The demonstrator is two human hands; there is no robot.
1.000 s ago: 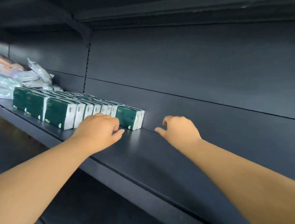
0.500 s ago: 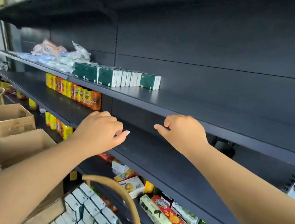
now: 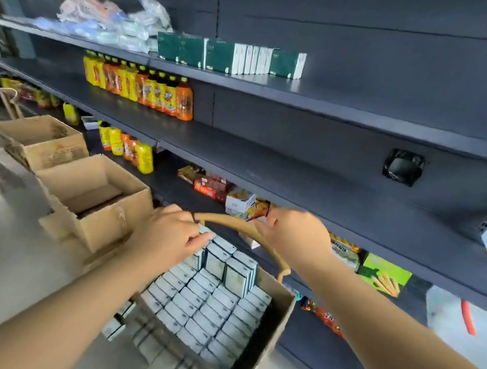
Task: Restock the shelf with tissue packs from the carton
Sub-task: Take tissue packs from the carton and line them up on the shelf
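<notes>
**Other stock and boxes around the bay**

Orange and yellow drink bottles [image 3: 143, 89] stood in a row on the second level. Snack boxes [image 3: 210, 185] sat lower down. Two open cardboard boxes [image 3: 95, 197] rested on the floor at left. Loose plastic-wrapped packets [image 3: 109, 22] were heaped at top left.

The carton [image 3: 267, 335] is plain brown cardboard, matt and slightly rough. The tissue packs [image 3: 207, 304] inside it wear a thin wrap, probably plastic, with a faint sheen. The shelf [image 3: 351, 105] is dark, smooth, matt-painted metal. The curved handle [image 3: 243, 229] looks like wood.
</notes>
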